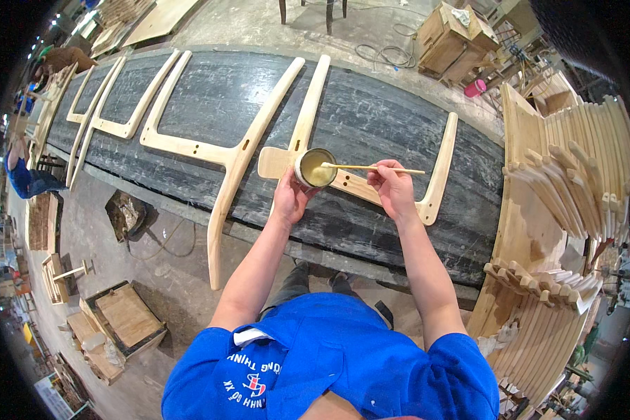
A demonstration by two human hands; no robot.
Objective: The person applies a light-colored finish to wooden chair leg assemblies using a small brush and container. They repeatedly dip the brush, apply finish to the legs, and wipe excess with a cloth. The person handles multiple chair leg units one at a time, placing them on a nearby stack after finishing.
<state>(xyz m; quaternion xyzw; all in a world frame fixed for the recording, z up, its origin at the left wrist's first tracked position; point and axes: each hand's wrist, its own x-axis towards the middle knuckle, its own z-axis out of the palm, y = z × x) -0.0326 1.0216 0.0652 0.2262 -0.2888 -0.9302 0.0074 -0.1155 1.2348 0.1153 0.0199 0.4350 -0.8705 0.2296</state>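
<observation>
My left hand is closed around the side of a small round cup with a yellowish, glue-like paste inside. Between the fingers of my right hand is a thin wooden stick, held nearly level. Its pale, coated tip reaches over the rim into the cup; whether the tip is bristled I cannot tell. Below both hands lies a pale wooden chair-like frame with dark holes in its crosspiece. A rounded wooden block sits on that frame, just left of the cup.
Several similar wooden frames lie leftward along the long dark table. Stacked curved wooden parts stand at the right. On the floor are a wooden box at lower left and a pink container. Another person stands far left.
</observation>
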